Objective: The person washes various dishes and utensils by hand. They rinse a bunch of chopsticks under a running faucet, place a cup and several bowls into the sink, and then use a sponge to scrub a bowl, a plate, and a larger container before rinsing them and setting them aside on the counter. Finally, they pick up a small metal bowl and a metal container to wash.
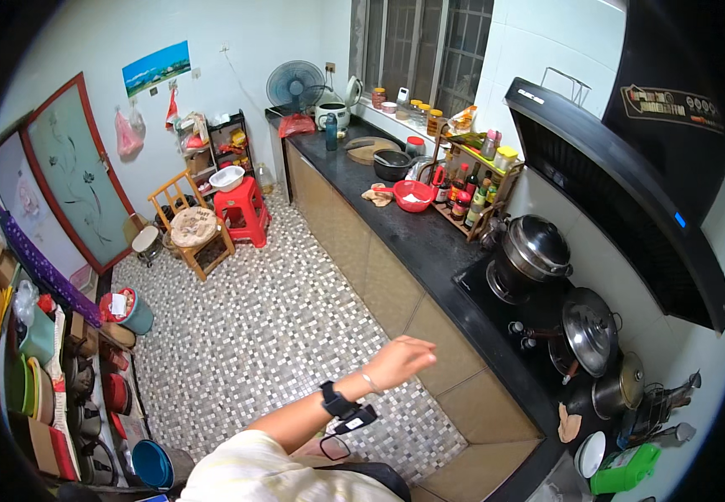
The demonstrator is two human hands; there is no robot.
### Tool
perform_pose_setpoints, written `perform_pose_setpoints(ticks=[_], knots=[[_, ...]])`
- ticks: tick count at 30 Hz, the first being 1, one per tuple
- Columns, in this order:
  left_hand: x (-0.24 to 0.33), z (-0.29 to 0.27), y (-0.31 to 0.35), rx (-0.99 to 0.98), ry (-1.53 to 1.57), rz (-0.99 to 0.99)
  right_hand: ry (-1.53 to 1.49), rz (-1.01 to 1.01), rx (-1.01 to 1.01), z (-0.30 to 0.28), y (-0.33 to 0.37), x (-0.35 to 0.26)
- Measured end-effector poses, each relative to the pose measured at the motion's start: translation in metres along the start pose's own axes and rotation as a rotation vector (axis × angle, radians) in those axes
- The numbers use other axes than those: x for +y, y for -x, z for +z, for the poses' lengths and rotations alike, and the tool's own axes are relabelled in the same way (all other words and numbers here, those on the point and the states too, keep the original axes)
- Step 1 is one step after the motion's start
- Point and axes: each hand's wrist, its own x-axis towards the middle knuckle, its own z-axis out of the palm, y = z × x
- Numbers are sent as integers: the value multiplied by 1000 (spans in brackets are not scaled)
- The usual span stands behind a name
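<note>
Hanging in the air in front of the cabinet (454,356), the left hand (406,360) holds nothing that shows, its fingers stretched out and unclenched, pointing toward the cabinet. A black strap (337,402) circles that wrist. The right hand is out of view, so I cannot tell its state. Nearest the left hand, the cabinet runs below the black worktop (425,243). On the stove (500,309) are a lidded pan (590,333) and a lidded pot (538,247). A tan cloth (569,424) lies near the pan. Farther along, a red basin (413,197) sits beside the bottles (458,188).
</note>
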Motion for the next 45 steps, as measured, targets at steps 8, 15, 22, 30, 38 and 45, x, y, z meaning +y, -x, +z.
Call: perform_pose_setpoints(ticks=[8, 15, 22, 30, 38, 45], knots=[[-73, -97, -9, -33, 205, -246, -78, -387, 311, 31, -66, -124], [-143, -98, -25, -155, 325, -293, -101, -342, 430, 43, -81, -149], [-110, -29, -66, -501, 264, -240, -926, -1, 170, 24, -105, -98], [-58, 106, -139, -631, 186, -161, -1456, 170, 260, -26, -247, 37], [47, 272, -222, -783, 111, -55, -1866, 482, 443, -52, -454, 171], [122, 412, -270, -1099, 113, 102, -1781, 695, 306, -45, -493, 222]])
